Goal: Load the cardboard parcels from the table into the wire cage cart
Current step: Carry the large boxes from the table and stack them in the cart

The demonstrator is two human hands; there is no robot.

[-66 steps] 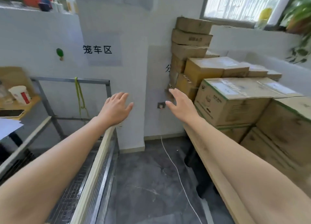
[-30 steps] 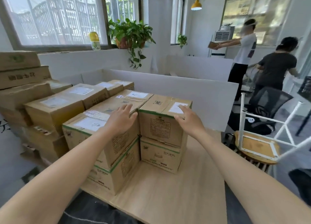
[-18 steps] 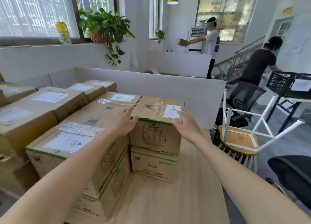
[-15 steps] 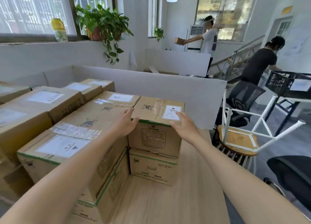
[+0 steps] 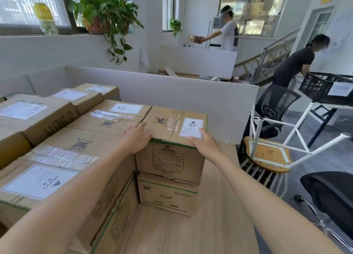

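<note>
The HEAVY-labelled top parcel [image 5: 169, 159] sits straight ahead; left hand [image 5: 136, 139] and right hand [image 5: 203, 142] rest flat-fingered on its near corners.

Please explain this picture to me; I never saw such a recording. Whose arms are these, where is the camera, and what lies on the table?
There is no machine: these are one person's bare arms, filmed by a camera worn on that person's head, looking forward and down. The wooden table holds many cardboard parcels. The left hand and the right hand touch the top front edge of the upper parcel, labelled HEAVY, which sits on a lower parcel. It is not yet lifted. The wire cage cart is not in view.
</note>
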